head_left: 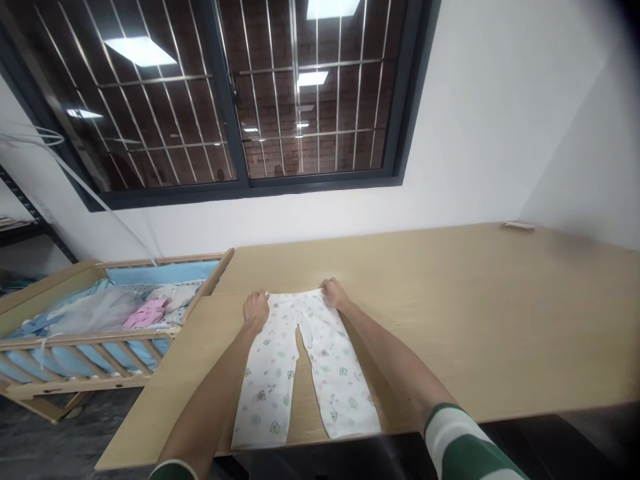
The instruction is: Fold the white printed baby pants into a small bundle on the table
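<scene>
A small pair of white pants [273, 377] with a green and grey print lies flat on the wooden table [425, 300], waistband away from me and legs toward me. My left hand [257, 311] grips the left corner of the waistband, its fingers curled over the cloth. At the opposite corner, my right hand [333, 293] pinches the waistband between thumb and fingers. The waistband is stretched fairly straight between both hands. The two legs lie apart, with table showing between them, and their hems reach close to the table's front edge.
Left of the table stands a wooden crib [95, 380] with blue lining, holding a pink cloth [147, 313] and other fabrics. A small flat object [518, 226] lies at the table's back right. Behind is a barred window [315, 179]; a white cable [107, 213] hangs at left.
</scene>
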Motion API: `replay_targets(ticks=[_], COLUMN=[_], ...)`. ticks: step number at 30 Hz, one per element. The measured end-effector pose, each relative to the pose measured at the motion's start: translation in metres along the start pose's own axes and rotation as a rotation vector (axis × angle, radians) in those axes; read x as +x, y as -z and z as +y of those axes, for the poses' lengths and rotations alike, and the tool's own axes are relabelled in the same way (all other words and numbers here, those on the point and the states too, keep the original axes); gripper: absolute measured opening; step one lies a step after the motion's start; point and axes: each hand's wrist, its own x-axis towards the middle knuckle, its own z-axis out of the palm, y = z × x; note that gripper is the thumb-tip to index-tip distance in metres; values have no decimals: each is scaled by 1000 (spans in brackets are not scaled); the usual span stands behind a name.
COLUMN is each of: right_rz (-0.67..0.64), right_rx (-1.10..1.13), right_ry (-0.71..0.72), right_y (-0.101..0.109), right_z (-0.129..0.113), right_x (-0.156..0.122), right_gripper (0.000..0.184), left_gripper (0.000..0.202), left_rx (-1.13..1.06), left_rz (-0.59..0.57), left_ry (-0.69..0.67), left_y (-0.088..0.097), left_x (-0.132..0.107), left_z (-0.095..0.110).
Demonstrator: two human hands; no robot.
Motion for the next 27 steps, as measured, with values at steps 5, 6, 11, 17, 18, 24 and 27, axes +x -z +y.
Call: replay_targets(ticks=[5, 6, 11, 17, 18, 24, 27], right_rz=[-52, -62, -113, -187, -183, -138, -118], right_rx=[-16, -16, -28, -31, -31, -15, 8], right_ry=[-32, -34, -90, -131, -133, -141, -149], right_y=[-2, -1, 9, 18, 18, 22, 27], right_z=[-2, -3, -9, -10, -10, -15, -21], right_x=[17, 20, 31, 38, 37, 30, 28], right_gripper=[32, 31, 30, 12, 13, 22, 19], left_gripper=[39, 39, 37, 54, 56, 55, 40], left_rx=[3, -1, -63, -171, -150, -101, -127], left_rz=[-12, -9, -63, -422, -454, -530, -539], left_ry=[9, 2, -184, -557, -622, -625, -668], left_y=[15, 22, 55, 54, 51, 39, 44], left_x=[-2, -4, -44, -179, -199, -239, -231], left_z=[11, 15, 50, 111, 119, 137, 130])
